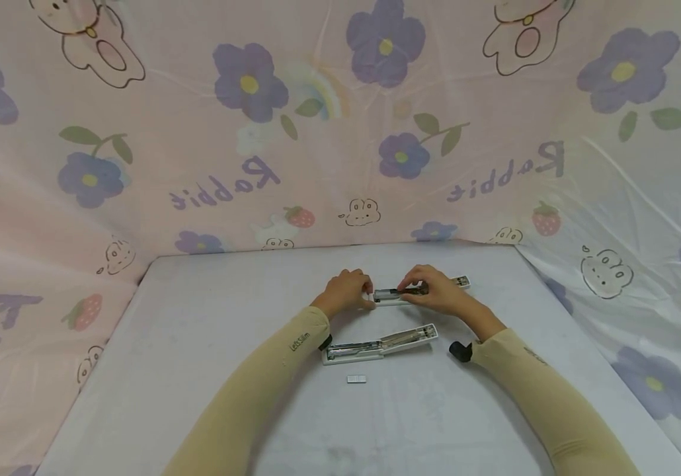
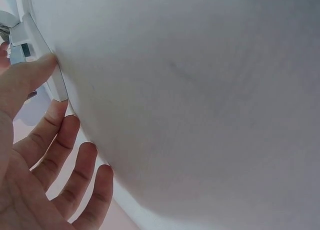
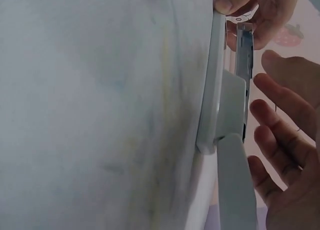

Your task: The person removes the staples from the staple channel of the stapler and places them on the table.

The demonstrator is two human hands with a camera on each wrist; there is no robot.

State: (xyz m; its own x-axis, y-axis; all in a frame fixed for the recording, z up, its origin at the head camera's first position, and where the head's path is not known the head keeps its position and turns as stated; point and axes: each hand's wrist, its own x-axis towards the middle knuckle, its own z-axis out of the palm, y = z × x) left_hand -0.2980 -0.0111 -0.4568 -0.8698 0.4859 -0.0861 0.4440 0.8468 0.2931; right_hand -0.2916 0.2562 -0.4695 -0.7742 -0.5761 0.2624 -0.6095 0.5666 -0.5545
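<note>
A white stapler (image 1: 394,303) lies opened out on the far part of the table, its metal staple channel showing. At its left end my left hand (image 1: 346,292) grips the base; in the left wrist view the thumb (image 2: 42,69) presses the base's side and the index fingertip meets its end. My right hand (image 1: 436,291) hovers at the channel (image 3: 243,64), fingers loosely bent, the index fingertip close beside the metal. Nearer lies a second opened white stapler (image 1: 352,360). In front of it sits a small silver strip of staples (image 1: 356,379).
The white table (image 1: 198,330) ends at a back edge against a hanging curtain (image 1: 328,165) printed with flowers and rabbits, which also covers both sides. A black wrist camera (image 1: 461,351) sticks out from the right sleeve, right of the nearer stapler.
</note>
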